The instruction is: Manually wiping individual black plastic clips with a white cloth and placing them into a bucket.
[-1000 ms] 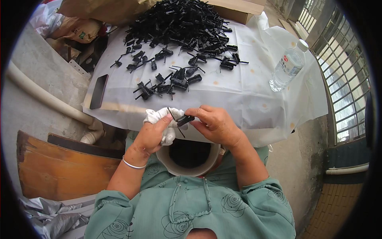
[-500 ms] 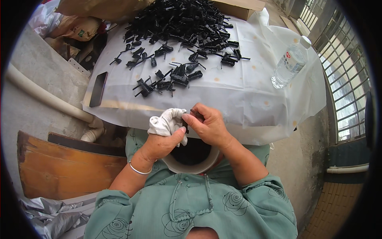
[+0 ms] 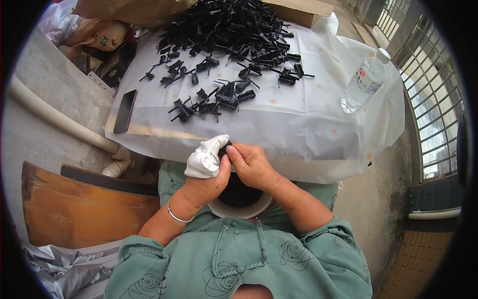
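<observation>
My left hand [image 3: 208, 182] has white cloth [image 3: 203, 160] over its fingers, like a partial glove, and a silver bangle at the wrist. It is closed beside my right hand [image 3: 255, 167], fingertips nearly meeting. Between them shows a bit of a small black plastic part [image 3: 225, 148], mostly hidden by the fingers and thumbs. Right thumb and fingers pinch at this part. Directly below my hands, between my knees, stands a pale bucket [image 3: 235, 213] with dark contents. Ahead on the table lie several loose black plastic parts [image 3: 227, 94] with thin prongs.
A large heap of black parts [image 3: 224, 30] covers the back of the table, which has a whitish plastic sheet [image 3: 308, 114]. A phone [image 3: 125, 111] lies at the left edge, a water bottle [image 3: 365, 82] stands at the right. A cardboard box [image 3: 298, 14] sits behind; a wooden board [image 3: 84, 209] leans lower left.
My hands have come closer together, and the right one has turned and dropped slightly. The black part, earlier more visible between them, is now mostly covered by fingers.
</observation>
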The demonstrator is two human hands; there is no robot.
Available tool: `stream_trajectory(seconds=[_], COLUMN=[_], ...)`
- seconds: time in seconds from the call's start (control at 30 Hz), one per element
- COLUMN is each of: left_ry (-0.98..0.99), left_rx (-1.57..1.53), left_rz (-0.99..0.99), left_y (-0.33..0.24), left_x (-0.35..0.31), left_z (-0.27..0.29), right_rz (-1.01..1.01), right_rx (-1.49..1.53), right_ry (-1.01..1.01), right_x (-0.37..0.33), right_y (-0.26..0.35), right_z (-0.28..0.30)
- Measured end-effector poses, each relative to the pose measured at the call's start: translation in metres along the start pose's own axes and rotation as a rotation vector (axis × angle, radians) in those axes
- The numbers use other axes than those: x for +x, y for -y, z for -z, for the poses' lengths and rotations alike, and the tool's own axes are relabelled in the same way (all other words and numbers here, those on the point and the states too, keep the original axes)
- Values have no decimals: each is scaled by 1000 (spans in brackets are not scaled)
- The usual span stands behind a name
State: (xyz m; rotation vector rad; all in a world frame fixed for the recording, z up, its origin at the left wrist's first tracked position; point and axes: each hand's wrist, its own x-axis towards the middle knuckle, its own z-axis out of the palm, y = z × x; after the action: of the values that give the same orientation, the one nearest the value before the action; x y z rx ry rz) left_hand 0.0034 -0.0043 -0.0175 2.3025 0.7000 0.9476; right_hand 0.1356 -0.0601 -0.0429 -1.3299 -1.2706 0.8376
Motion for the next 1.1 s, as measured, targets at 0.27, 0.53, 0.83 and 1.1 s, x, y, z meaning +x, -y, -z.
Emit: stream_trajectory(seconds=[0.27, 0.53, 0.83, 1.1], left_ry=[9, 80, 319, 265], left_rx=[-302, -1047, -629, -430], left_rz=[174, 535, 430, 369], left_y=[-2, 3, -5, -2], left_x=[-6, 3, 3, 1], left_z=[0, 22, 16, 11], right_rz=[-31, 197, 109, 227], right_rx=[276, -230, -43, -141], right_ry=[93, 98, 46, 145], right_x=[2, 2, 2, 3], right_y=[0, 6, 18, 15], right_z=[1, 26, 21, 16])
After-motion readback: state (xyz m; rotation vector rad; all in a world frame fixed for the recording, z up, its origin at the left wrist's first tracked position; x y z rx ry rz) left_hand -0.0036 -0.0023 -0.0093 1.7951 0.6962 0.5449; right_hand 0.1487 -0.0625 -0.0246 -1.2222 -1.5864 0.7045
